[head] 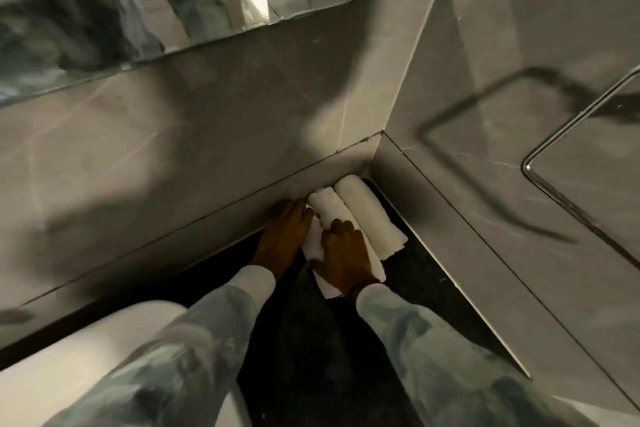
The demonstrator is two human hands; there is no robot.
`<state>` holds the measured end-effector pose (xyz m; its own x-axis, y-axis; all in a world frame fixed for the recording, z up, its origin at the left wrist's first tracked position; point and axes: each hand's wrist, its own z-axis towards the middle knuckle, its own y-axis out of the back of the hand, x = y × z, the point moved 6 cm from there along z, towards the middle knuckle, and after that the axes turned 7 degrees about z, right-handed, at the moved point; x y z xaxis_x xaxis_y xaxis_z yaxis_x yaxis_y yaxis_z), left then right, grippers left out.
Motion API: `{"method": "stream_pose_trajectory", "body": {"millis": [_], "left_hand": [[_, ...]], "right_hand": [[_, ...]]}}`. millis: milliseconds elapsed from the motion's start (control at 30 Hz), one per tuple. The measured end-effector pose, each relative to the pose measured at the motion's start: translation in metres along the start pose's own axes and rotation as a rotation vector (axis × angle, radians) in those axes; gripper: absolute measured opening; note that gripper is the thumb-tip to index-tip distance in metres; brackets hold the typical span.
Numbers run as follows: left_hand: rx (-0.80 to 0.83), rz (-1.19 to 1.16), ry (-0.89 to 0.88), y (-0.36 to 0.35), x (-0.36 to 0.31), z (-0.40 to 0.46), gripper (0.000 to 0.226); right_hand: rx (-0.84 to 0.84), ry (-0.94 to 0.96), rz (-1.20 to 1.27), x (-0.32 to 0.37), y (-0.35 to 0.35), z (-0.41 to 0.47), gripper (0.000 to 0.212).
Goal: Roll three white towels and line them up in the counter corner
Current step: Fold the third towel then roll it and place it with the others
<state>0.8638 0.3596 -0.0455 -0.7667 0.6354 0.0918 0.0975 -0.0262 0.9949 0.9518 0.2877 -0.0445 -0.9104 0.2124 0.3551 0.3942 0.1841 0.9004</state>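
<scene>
Three rolled white towels lie side by side in the corner of the dark counter (426,274). The rightmost towel (370,211) is free and rests closest to the right wall. The middle towel (327,206) runs under my right hand (343,253), which presses down on it with fingers spread. The leftmost towel (313,243) shows only partly between my hands, next to the back wall. My left hand (282,236) lies flat against its left side, fingertips at its far end. Both sleeves are pale and mottled.
Grey tiled walls meet at the corner (381,135) just behind the towels. A mirror (138,10) runs along the back wall. A white basin rim (86,357) sits at lower left. A glass panel with metal edge (571,156) stands at right.
</scene>
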Motion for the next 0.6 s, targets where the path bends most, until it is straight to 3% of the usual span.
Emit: {"method": "stream_pose_trajectory", "body": {"millis": [67,167,233,400,467,600], "left_hand": [[-0.034,-0.142,0.057,0.0,-0.002,-0.003,0.032],[0.005,-0.599,0.189,-0.001,-0.004,-0.006,0.034],[0.102,-0.762,0.24,-0.007,-0.007,-0.016,0.051],[0.351,-0.734,0.136,-0.03,-0.029,-0.054,0.109],[0.362,-0.65,0.111,-0.035,-0.042,-0.06,0.115],[0.34,-0.498,0.087,-0.041,-0.055,-0.048,0.114]], "right_hand": [[-0.013,0.005,0.049,-0.012,0.01,0.006,0.058],[-0.091,-0.081,0.165,-0.046,0.032,0.014,0.078],[-0.005,-0.114,0.172,-0.067,0.033,0.016,0.092],[0.234,0.032,0.124,-0.087,0.023,0.012,0.112],[0.271,0.107,0.141,-0.1,0.025,0.008,0.115],[0.312,0.164,0.159,-0.109,0.019,0.0,0.102]]}}
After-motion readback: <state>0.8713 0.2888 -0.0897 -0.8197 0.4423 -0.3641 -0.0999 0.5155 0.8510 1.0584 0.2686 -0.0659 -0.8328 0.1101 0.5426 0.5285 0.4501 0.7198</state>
